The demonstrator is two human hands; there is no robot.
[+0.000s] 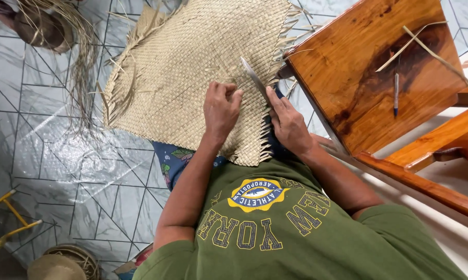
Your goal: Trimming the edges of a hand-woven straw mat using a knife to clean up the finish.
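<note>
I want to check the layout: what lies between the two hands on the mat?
In the head view, only woven mat lies between the left hand and right hand; the knife is by the right.

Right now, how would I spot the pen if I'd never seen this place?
Find the shiny brown wooden table beside the woven straw mat. On its top lies a thin blue pen, just below two pale straw strips. It is the only blue, straight stick there.

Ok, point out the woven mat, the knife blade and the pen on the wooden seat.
woven mat (192,72), head view, middle of the weave
knife blade (256,80), head view, mid blade
pen (396,93), head view, its barrel
</note>
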